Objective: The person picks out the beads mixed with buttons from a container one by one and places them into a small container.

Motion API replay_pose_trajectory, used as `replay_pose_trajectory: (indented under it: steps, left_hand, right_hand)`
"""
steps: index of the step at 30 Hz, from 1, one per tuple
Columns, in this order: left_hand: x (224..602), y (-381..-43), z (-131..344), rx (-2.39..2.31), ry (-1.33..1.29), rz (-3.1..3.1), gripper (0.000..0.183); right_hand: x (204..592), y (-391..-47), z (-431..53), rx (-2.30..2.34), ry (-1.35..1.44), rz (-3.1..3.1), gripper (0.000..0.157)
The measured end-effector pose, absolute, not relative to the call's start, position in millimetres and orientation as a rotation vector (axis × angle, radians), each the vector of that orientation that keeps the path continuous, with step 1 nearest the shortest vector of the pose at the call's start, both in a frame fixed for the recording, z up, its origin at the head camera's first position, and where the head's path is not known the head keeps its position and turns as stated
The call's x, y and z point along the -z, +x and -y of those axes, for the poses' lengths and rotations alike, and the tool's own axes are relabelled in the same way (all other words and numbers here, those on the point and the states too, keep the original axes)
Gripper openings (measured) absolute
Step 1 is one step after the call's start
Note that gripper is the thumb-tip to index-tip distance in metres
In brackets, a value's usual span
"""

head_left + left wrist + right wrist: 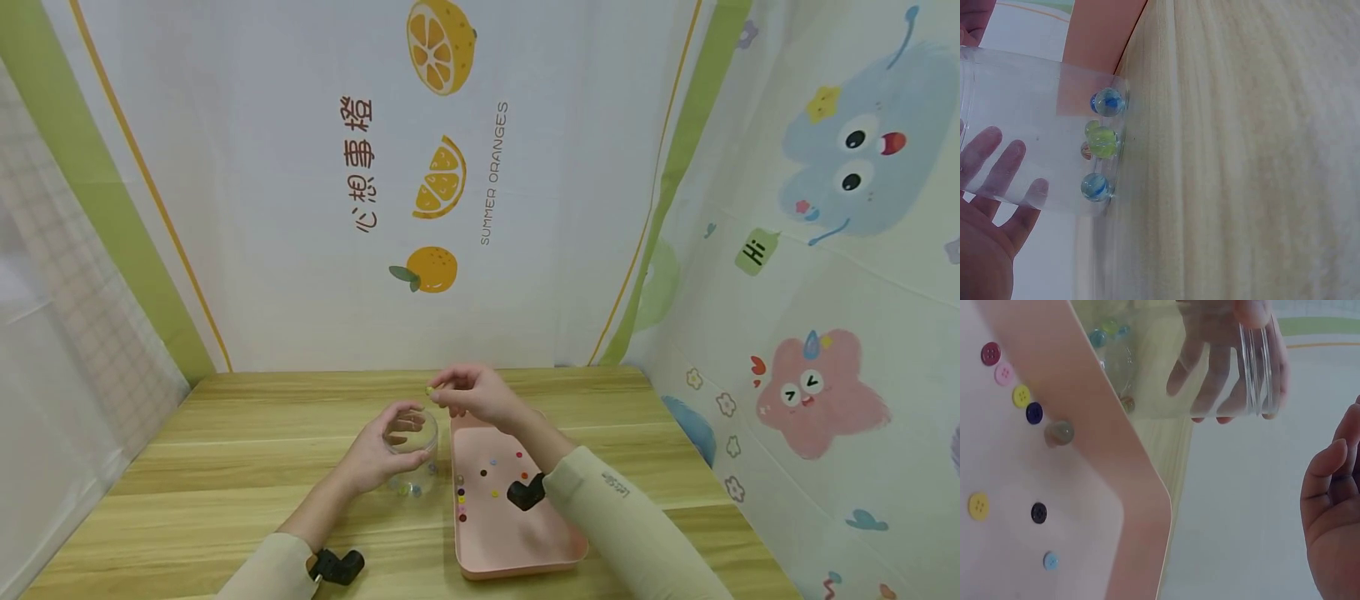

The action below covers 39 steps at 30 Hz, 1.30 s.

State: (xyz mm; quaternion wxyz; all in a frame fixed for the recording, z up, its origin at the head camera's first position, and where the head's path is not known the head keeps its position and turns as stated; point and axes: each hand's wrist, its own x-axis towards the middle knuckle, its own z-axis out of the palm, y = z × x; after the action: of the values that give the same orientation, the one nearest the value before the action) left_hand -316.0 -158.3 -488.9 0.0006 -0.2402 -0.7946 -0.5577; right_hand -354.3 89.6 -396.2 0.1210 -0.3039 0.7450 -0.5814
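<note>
My left hand (372, 454) holds a clear plastic jar (427, 433) upright on the table, fingers and thumb curled round its upper part. Several glass marbles, blue, yellow-green and brownish, lie at its bottom, among them a yellow-green marble (1103, 142) and a blue marble (1094, 187). Just above and right of the jar's mouth, my right hand (480, 396) pinches a small yellow-green marble (430, 390) between thumb and fingertips. In the right wrist view that hand shows only at the right edge, its fingertips cut off.
A pink tray (517, 537) stands right of the jar, under my right forearm. Several coloured buttons lie in it, including a black button (1039, 512) and a yellow button (978, 505). One greyish marble (1059, 432) sits by its left wall. The wooden table (225, 467) meets a printed curtain behind.
</note>
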Motion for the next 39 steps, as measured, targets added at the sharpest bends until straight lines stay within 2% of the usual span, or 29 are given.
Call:
replay_pose_trajectory:
  steps: [19, 31, 39]
  left_hand:
    - [487.2, -315.2, 157.4, 1.741, -0.756, 2.484, 0.071]
    - [488.7, -315.3, 158.6, 1.752, -0.756, 2.482, 0.072]
    - [489.3, -315.6, 158.4, 1.745, -0.773, 2.471, 0.071]
  right_hand:
    - [403.0, -350.0, -74.2, 1.651, -0.913, -2.171, 0.023]
    - [401.4, -351.1, -78.6, 1.663, -0.886, -2.172, 0.042]
    - [401.5, -351.2, -92.1, 1.672, -0.854, -2.193, 0.046]
